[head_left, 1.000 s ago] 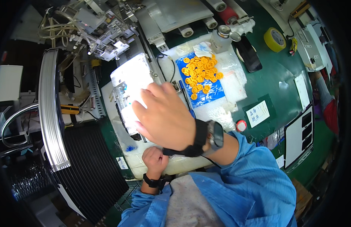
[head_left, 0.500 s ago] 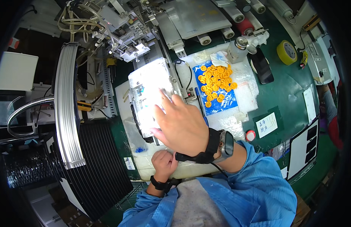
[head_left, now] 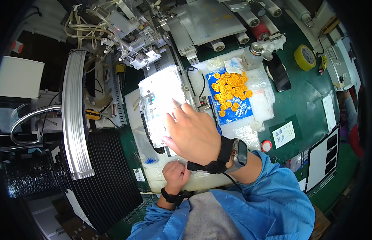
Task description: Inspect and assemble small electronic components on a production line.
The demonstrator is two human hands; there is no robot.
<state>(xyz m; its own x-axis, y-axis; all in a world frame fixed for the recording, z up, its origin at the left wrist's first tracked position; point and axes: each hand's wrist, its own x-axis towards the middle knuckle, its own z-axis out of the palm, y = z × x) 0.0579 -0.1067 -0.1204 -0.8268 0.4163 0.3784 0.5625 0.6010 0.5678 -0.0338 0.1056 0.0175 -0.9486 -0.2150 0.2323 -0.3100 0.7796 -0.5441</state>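
My right hand reaches over a brightly lit white plate on a machine bed. Its fingertips rest at or just above the plate; glare hides whether they touch. Thumb and fingers are apart, and I see nothing held. A black strap and a smartwatch circle that wrist. Nearer to me, my left hand is closed in a fist by the near edge of the pale work mat. What the fist holds, if anything, is hidden.
Right of the plate, orange rubber finger cots lie heaped on a blue sheet. Beyond are a metal-lidded jar, a dark phone and yellow tape. Machine fittings overhang the plate's far end; a silver lamp bar stands left.
The whole view has shifted slightly. My right hand stays over the white plate with its fingers in nearly the same pose, and my left fist stays by the mat's near edge.
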